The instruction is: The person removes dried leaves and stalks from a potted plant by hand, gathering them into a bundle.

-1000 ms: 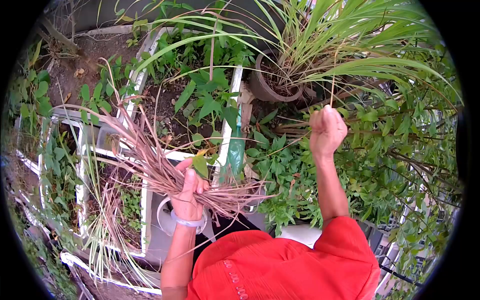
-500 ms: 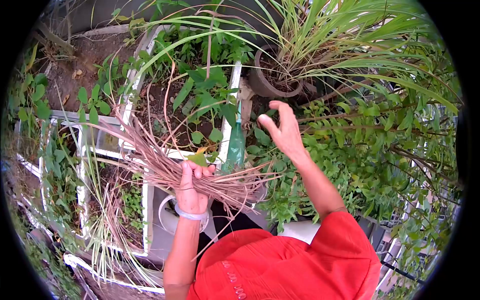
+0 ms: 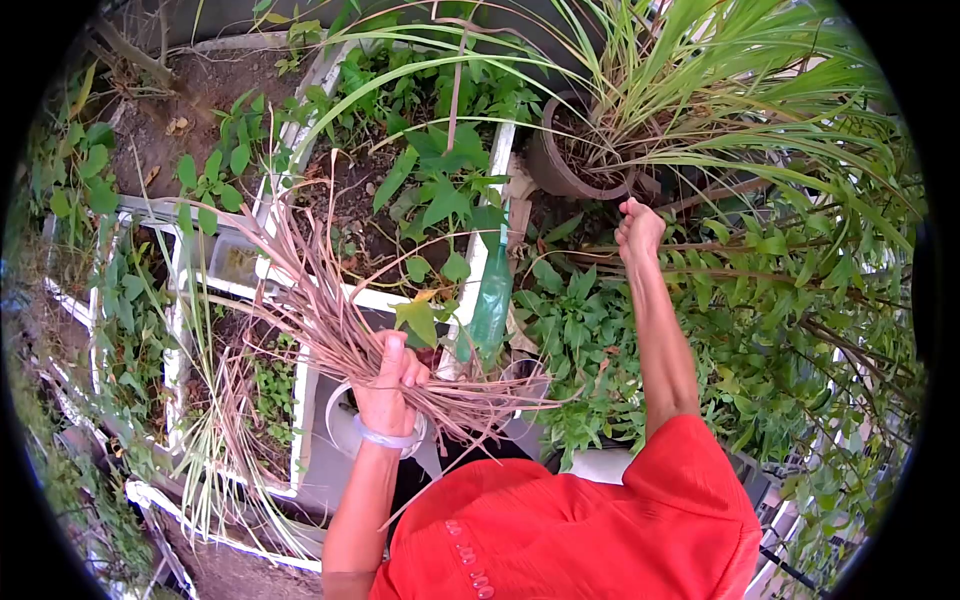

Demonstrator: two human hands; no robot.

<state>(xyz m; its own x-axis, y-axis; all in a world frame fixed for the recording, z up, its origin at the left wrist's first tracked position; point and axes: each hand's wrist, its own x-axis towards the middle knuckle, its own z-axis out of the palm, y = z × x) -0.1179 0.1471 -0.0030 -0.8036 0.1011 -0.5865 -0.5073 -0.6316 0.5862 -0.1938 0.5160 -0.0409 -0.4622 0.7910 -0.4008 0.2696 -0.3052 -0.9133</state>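
My left hand (image 3: 388,395) is wrapped round a thick bundle of dry brown grass leaves (image 3: 325,310). The bundle spreads out to the upper left, and its other ends fan out to the right. Just below the rim of a round pot (image 3: 556,168), my right hand (image 3: 640,232) is closed with the fingers curled in; whatever they pinch, if anything, is too small to make out. Out of the pot grows a clump of long green grass (image 3: 690,105), with dry brown stems at its base.
A green plastic bottle (image 3: 491,300) stands beside a white-framed planter (image 3: 500,160) with leafy plants. Cut green and dry leaves (image 3: 215,430) lie over another bed at lower left. Dense foliage (image 3: 780,300) fills the right side. A white round container (image 3: 343,420) is partly behind my left wrist.
My right hand has moved up and right to just below the pot, and its spread fingers have closed. My left hand still grips the bundle, whose upper end now points higher.
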